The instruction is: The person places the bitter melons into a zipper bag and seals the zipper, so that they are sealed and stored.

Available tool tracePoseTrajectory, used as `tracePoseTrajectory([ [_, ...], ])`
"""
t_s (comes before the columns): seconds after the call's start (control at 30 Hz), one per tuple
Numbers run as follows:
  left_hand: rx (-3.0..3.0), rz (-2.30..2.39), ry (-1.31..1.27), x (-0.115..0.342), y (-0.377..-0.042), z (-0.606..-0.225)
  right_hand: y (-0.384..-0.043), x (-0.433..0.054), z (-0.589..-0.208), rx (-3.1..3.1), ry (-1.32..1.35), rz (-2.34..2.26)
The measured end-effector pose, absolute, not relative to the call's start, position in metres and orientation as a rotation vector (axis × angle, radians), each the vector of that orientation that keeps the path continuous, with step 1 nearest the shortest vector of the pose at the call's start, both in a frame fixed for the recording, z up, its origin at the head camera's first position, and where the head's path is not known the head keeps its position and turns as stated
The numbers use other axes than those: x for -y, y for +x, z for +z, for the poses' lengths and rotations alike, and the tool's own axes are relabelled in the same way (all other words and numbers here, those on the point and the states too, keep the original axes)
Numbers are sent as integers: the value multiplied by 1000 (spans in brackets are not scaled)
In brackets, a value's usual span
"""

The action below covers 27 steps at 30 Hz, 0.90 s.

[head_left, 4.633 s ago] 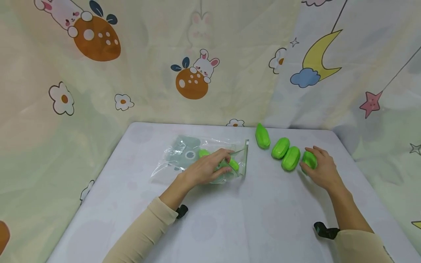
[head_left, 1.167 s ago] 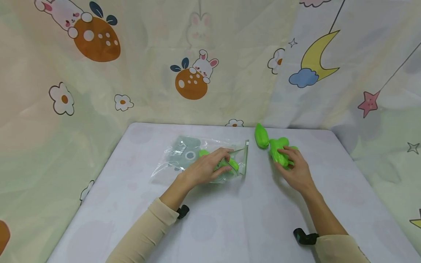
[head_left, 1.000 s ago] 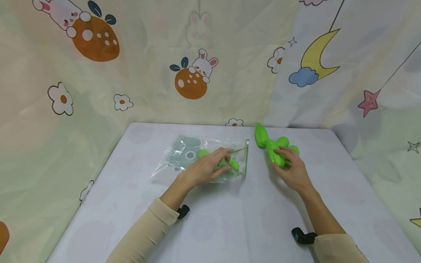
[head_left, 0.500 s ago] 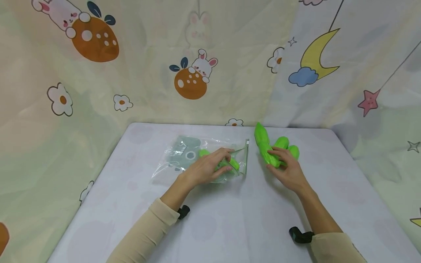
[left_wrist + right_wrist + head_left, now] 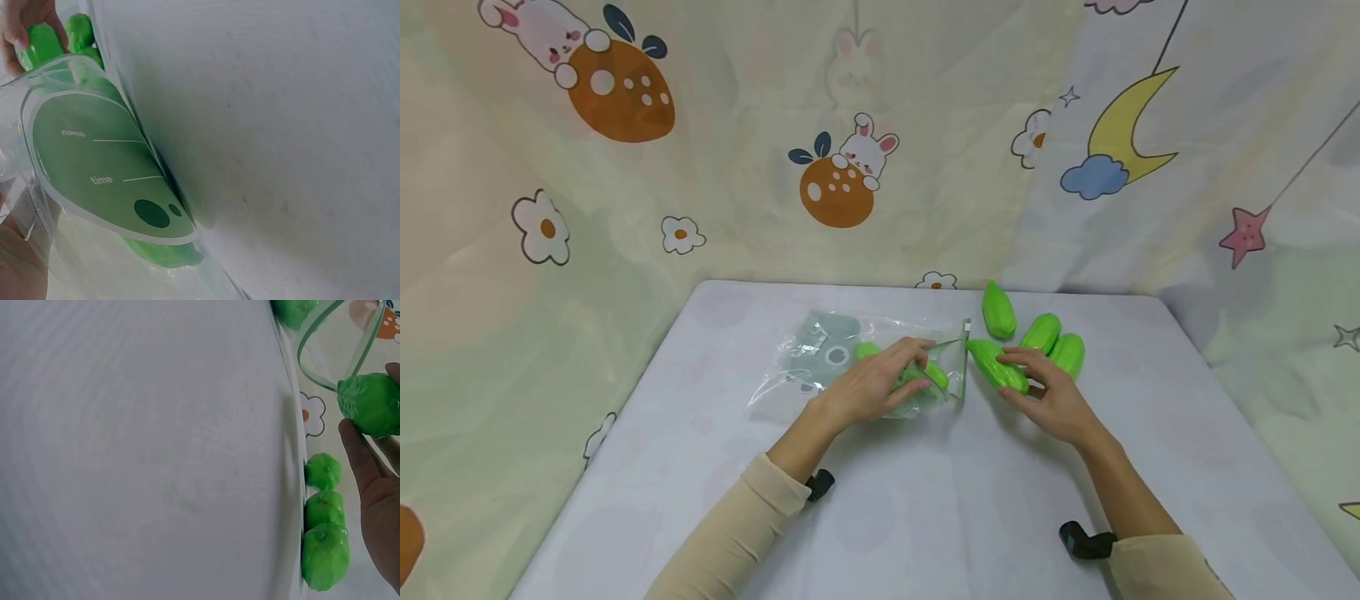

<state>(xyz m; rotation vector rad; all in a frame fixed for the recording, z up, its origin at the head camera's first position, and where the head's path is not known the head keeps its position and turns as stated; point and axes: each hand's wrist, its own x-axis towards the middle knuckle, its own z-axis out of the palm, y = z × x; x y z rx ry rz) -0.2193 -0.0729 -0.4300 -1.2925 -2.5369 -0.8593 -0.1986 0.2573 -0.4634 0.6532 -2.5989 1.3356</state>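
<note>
Pointing its narrow tip toward about 10 o'clock, the held green vegetable (image 5: pixel 992 369) lay between the thumb and fingers of the right hand (image 5: pixel 1052 404), which gripped it near its blunt 4 o'clock end. In the right wrist view it appeared lifted off the counter (image 5: pixel 887 517). Its tip lined up with the zip edge of the clear bag (image 5: pixel 820 365); whether they touched could not be told. The bag's mouth faced 3 o'clock, toward the vegetable. Nearer that mouth was the left hand (image 5: pixel 876 379), fingers curled on the edge and thumb set apart, holding it parted; green shapes (image 5: pixel 937 375) showed inside. Resting nearby were 3 loose vegetables (image 5: pixel 999 310): 1 at 12 o'clock from the held vegetable, 2 between 2 and 3 o'clock. In the left wrist view, a green panel (image 5: pixel 106 159) on the bag read "name" and "time", each followed by a line. No brand was legible.
</note>
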Motion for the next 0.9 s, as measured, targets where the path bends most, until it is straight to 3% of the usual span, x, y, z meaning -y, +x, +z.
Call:
tracePoseTrajectory([
  [0.9, 2508, -869, -1327, 72, -218, -431, -211, -227, -464, 2635, 804, 1460],
])
